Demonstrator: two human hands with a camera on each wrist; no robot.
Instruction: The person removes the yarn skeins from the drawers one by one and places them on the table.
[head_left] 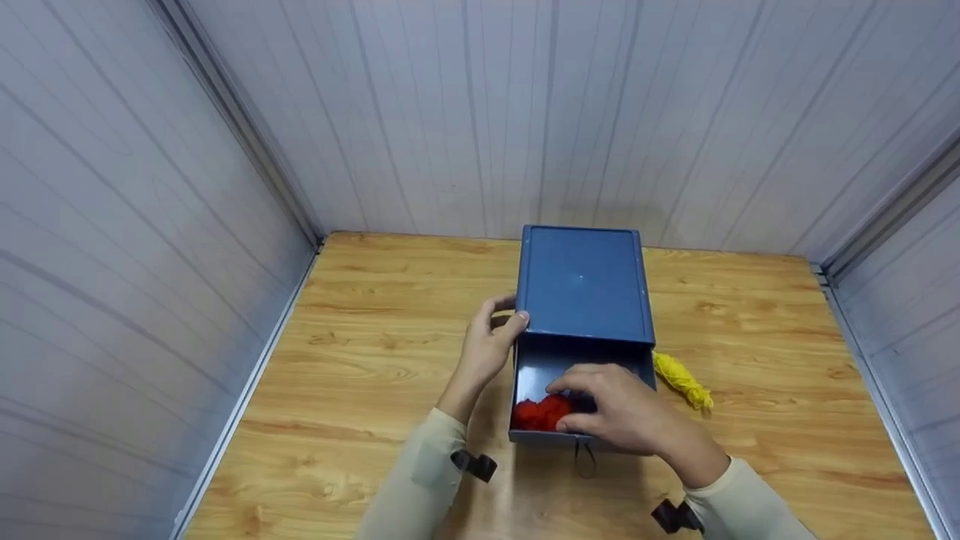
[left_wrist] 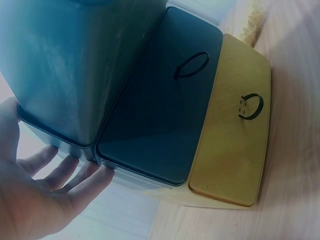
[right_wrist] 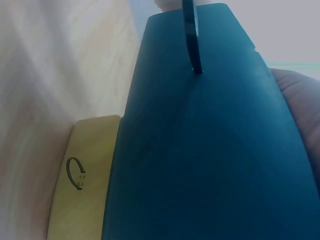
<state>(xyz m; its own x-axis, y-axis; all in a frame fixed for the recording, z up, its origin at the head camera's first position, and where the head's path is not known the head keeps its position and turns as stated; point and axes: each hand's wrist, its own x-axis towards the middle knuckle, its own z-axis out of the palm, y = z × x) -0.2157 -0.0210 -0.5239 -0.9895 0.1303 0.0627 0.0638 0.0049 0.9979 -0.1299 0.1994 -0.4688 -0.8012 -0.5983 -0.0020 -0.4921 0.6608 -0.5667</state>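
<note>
A small blue drawer cabinet (head_left: 585, 281) stands on the wooden table with its top drawer (head_left: 534, 373) pulled out. My left hand (head_left: 484, 345) holds the cabinet's left side, thumb over the top edge and fingertips along the side wall. Inside the drawer, near its front left corner, lies a fuzzy red bundle of yarn (head_left: 540, 414). My right hand (head_left: 626, 405) reaches over the drawer's right wall, fingers loosely bent, thumb tip right at the yarn. The right wrist view shows mostly the drawer's front (right_wrist: 210, 145) with its black loop pull (right_wrist: 192, 40).
Beneath the pulled-out drawer are a closed dark blue drawer (left_wrist: 155, 110) and a yellow drawer (left_wrist: 232, 140), both with black loops. Right of the cabinet lies a yellow skein of yarn (head_left: 681, 381). Pale panel walls (head_left: 450, 112) surround the table (head_left: 360, 375).
</note>
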